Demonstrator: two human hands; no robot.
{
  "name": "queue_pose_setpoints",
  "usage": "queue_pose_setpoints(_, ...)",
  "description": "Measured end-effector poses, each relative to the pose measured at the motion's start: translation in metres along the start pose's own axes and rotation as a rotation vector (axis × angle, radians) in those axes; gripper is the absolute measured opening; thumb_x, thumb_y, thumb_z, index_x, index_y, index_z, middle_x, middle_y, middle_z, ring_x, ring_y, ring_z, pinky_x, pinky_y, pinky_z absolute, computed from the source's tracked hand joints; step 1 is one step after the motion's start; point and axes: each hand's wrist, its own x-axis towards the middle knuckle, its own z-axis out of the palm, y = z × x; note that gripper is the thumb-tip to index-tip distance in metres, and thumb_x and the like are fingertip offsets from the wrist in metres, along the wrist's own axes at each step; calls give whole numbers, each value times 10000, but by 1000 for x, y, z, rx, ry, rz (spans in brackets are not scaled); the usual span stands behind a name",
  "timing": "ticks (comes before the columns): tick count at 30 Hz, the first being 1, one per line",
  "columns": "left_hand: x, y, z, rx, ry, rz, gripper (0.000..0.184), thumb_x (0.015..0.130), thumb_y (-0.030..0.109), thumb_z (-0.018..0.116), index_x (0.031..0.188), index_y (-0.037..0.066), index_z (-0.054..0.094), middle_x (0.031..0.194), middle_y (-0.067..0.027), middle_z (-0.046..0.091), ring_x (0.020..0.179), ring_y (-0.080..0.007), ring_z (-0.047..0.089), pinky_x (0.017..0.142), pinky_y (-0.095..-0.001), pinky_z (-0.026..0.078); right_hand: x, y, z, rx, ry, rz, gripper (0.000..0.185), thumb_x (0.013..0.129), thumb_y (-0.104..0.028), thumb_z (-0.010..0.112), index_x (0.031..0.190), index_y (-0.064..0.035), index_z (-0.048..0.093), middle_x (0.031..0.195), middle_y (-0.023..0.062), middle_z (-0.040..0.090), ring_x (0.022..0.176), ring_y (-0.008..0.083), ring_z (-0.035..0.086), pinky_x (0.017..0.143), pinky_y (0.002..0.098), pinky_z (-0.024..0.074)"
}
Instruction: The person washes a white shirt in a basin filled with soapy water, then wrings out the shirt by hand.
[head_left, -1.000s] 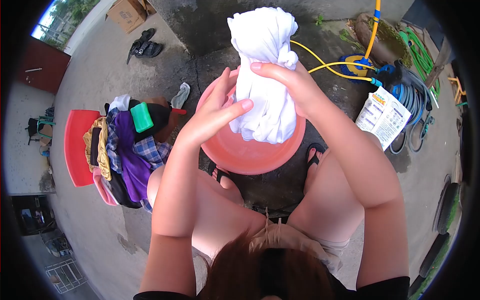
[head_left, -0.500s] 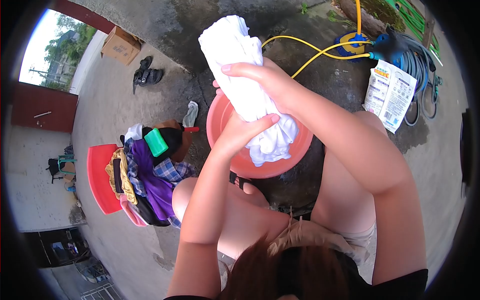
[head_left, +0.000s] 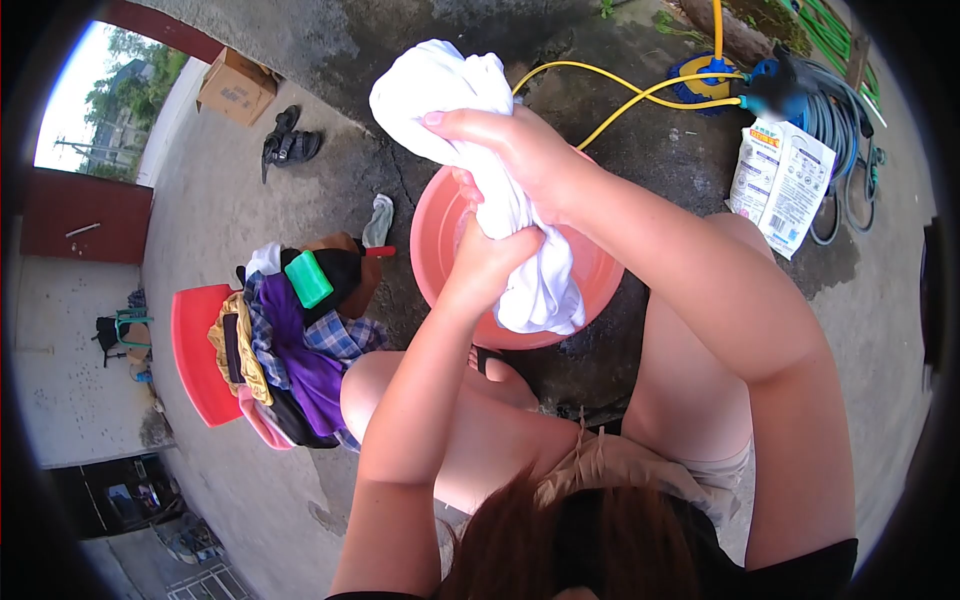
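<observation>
A bunched, twisted white cloth point(head_left: 435, 95) is held in both hands above a pink basin point(head_left: 600, 285). My right hand point(head_left: 505, 145) grips its upper part, thumb lying across the cloth. Just below, my left hand point(head_left: 495, 258) is wrapped round the lower part, and the loose end hangs over the basin. The two hands are close together, and the cloth between them is narrow. Some fingers are hidden behind the cloth.
Left of the basin, a red stool point(head_left: 195, 360) bears piled clothes point(head_left: 290, 350) with a green soap bar point(head_left: 308, 279). Black sandals point(head_left: 290, 145) and a cardboard box point(head_left: 237, 88) lie farther off. A yellow hose point(head_left: 620, 105), a hose reel point(head_left: 815, 110) and a white packet point(head_left: 782, 185) are at the right.
The view has shifted, so the stool and basin appear farther right than at first. My hands have closed round the cloth, which is now squeezed narrower between them.
</observation>
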Motion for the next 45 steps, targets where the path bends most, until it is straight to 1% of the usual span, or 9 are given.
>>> queue_pose_setpoints(7, -5, -7, 2, -76, 11, -39, 382, 692, 68, 547, 1063, -21, 530, 944, -82, 580, 863, -181, 581, 765, -307, 462, -3, -4, 0, -54, -57, 119, 320, 805, -347, 642, 862, -36, 596, 588, 63, 557, 481, 147, 539, 461, 266, 420)
queue_pose_setpoints(10, -12, 7, 5, -208, 51, -94, 389, 693, 85, 562, 1064, -23, 523, 907, -90, 584, 824, -195, 589, 745, -316, 473, -5, -9, -3, -7, -65, 224, 440, 823, -399, 627, 1018, -6, 590, 857, 121, 641, 747, 182, 630, 669, 299, 498)
queue_pose_setpoints(14, -20, 30, -13, -365, 162, -119, 377, 736, 112, 573, 1079, -33, 515, 915, -105, 593, 820, -202, 599, 737, -326, 483, 0, -15, -21, -284, -255, 286, 715, 860, -532, 527, 1338, -13, 409, 1309, 129, 481, 1204, 219, 457, 1048, 369, 306)
queue_pose_setpoints(21, -8, 48, -48, -532, 414, 130, 324, 775, 181, 576, 1038, -5, 532, 919, -116, 601, 875, -231, 602, 806, -366, 480, -26, -7, -9, -649, -469, 377, 787, 815, -446, 647, 1413, -64, 306, 1364, 125, 426, 1271, 226, 405, 1040, 359, 338)
queue_pose_setpoints(27, 2, 49, -50, -637, 317, 206, 394, 814, 195, 508, 1124, -47, 485, 1076, -195, 609, 953, -272, 603, 856, -401, 485, -23, 52, 0, -682, -387, -265, 760, 702, -255, 770, 1316, 1, 404, 1170, 145, 568, 1146, 237, 524, 940, 344, 430)
queue_pose_setpoints(30, -1, 43, -43, -662, 243, 164, 504, 815, 215, 503, 1236, -35, 384, 1108, -230, 589, 1109, -332, 536, 935, -439, 451, -20, 67, 5, -714, -270, -289, 615, 693, -171, 732, 1239, -33, 486, 1123, 139, 598, 1062, 232, 581, 865, 349, 477)
queue_pose_setpoints(36, 2, 30, -46, -659, 289, 85, 363, 798, 259, 536, 1065, 26, 458, 749, -119, 586, 850, -286, 603, 798, -404, 500, -1, 81, -2, -1047, -294, -489, 373, 745, -103, 642, 1104, -50, 558, 965, 104, 632, 900, 208, 624, 747, 353, 513)
queue_pose_setpoints(39, 3, 26, -48, -679, 294, 97, 309, 797, 253, 526, 1007, 36, 465, 681, -88, 547, 744, -252, 575, 786, -391, 485, -15, 48, 14, -787, -252, 158, 269, 798, -132, 593, 1050, -43, 569, 851, 72, 646, 724, 174, 641, 622, 316, 519)
queue_pose_setpoints(45, 5, 27, -47, -692, 319, 135, 251, 790, 247, 519, 929, 41, 486, 646, -73, 525, 670, -229, 546, 836, -385, 453, -5, 66, 9, -774, -157, 171, 223, 836, -166, 552, 1019, -39, 567, 743, 58, 627, 629, 145, 621, 551, 286, 493)
